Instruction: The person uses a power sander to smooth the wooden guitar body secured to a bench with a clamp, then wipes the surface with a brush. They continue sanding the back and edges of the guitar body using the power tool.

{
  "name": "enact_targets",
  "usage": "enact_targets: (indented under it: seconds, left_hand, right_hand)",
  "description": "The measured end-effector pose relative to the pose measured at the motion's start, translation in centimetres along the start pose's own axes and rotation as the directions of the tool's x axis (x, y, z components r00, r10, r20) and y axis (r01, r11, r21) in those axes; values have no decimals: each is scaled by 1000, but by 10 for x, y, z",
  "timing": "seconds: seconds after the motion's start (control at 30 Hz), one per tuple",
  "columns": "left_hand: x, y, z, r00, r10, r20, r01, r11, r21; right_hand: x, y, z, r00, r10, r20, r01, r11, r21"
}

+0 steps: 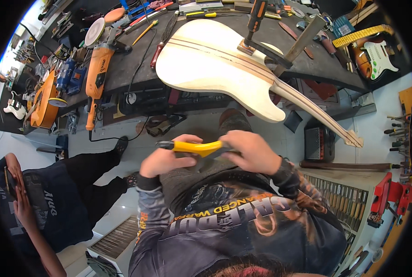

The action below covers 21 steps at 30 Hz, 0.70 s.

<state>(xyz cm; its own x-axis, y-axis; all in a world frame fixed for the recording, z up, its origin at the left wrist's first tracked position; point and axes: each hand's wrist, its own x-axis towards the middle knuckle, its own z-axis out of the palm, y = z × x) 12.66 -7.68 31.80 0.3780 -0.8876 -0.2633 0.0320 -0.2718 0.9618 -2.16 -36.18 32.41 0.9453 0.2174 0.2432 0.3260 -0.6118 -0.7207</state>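
Between my hands, in front of my waist, is a yellow-and-black hand tool (197, 148) with a dark handle end on the left and a grey part on the right. My left hand (168, 159) is closed around its left portion. The fingers of my right hand (253, 150) close on its grey right end. Beyond the hands, a pale wooden guitar body with a striped neck (215, 57) lies over the bench edge, apart from both hands. A clamp with an orange-and-black handle (257, 21) presses on it through a small wooden block (246, 47).
An orange angle polisher (99, 69) with its cord lies on the dark workbench (136, 51) at left. Near the guitar body is a rasp (168, 34). A sunburst guitar (374, 57) rests at far right. Another person (53, 198) sits at left, holding a phone. A drawer cabinet (349, 194) stands at right.
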Motion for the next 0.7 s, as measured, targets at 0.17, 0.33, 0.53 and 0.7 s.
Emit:
enact_targets:
  seconds: [0.17,0.33,0.53,0.7]
  left_hand:
    - [-19,6,-56,867,-76,-493,261,911,319]
    - [-42,2,-128,548,242,-800,397,767,504]
    - [-54,-31,-227,251,428,-868,857,318,405]
    - [-55,-68,-260,382,307,-872,822,319,473]
  right_hand:
    - [-65,17,-87,728,128,-674,-200,979,-30]
    - [-76,102,-184,180,377,-908,-368,882,294]
    - [-65,259,-273,331,707,-624,-393,705,590]
    - [-59,311,-275,485,551,-679,-500,812,301]
